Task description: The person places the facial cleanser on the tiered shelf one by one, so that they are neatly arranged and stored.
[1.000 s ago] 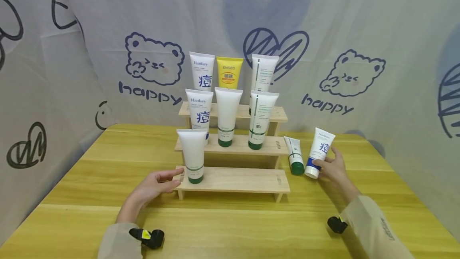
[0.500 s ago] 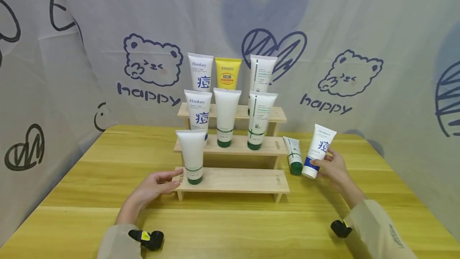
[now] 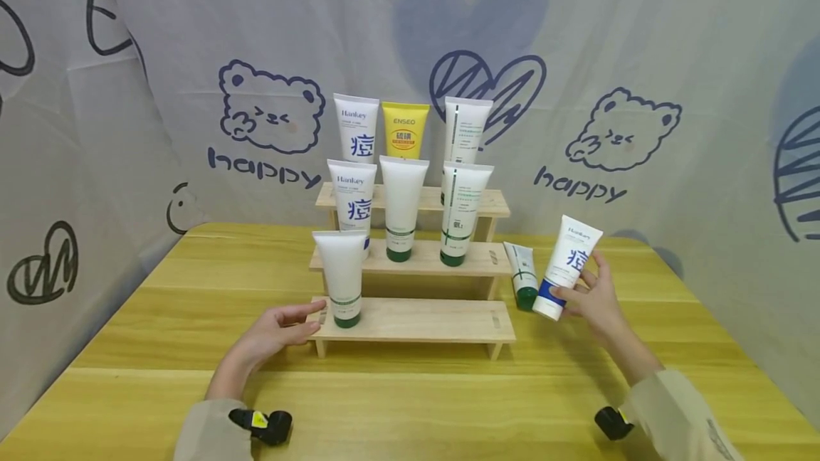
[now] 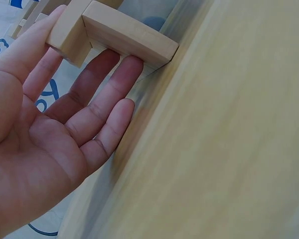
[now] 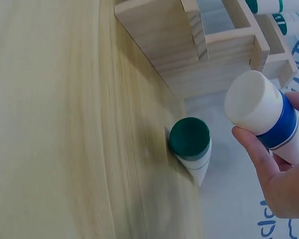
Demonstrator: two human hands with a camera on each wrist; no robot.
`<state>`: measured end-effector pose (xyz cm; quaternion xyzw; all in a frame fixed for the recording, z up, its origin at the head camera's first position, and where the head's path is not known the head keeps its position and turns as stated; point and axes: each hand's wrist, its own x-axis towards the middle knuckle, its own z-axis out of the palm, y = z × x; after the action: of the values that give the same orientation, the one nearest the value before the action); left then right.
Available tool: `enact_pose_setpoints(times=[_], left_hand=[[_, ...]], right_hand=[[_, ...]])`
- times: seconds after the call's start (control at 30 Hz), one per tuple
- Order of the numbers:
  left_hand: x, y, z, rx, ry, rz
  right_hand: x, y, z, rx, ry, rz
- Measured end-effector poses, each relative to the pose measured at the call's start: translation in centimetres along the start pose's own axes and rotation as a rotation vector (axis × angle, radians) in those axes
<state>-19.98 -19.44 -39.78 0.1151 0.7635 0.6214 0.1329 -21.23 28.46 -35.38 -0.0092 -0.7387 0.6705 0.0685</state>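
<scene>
My right hand [image 3: 592, 297] holds a white tube with a blue band [image 3: 565, 265] off the table, thumb and fingers around its lower part. In the right wrist view its white cap [image 5: 246, 99] faces the camera. Beside it a smaller green-capped tube [image 3: 524, 276] lies on the table. My left hand [image 3: 275, 333] grips the left end of the lowest step of the wooden display stand [image 3: 423, 320]; in the left wrist view its fingertips [image 4: 132, 67] touch the step's leg. Near that end a white green-capped tube [image 3: 342, 276] stands upright.
The middle step carries a blue-lettered tube [image 3: 354, 194] and two green-capped tubes, one plain [image 3: 402, 198], one printed [image 3: 465, 208]. On the top step stand a blue-lettered tube [image 3: 355, 126], a yellow tube [image 3: 406, 130] and a green-striped tube [image 3: 466, 130]. A printed cloth [image 3: 384, 20] hangs behind.
My right hand has raised the blue-banded tube slightly and shifted it left toward the stand, tilting it more. The left hand stays at the stand's end.
</scene>
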Motion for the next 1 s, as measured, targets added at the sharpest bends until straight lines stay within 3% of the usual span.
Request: enact_pose_setpoints(times=[0.53, 1.0], left_hand=[[-0.2, 0.1, 0.0, -0.003, -0.006, 0.024], [-0.2, 0.0, 0.1, 0.000, -0.007, 0.038]], right_hand=[[-2.6, -1.5, 2.9, -0.056, -0.109, -0.306], [-3.7, -3.1, 6.8, -0.022, -0.150, -0.432]])
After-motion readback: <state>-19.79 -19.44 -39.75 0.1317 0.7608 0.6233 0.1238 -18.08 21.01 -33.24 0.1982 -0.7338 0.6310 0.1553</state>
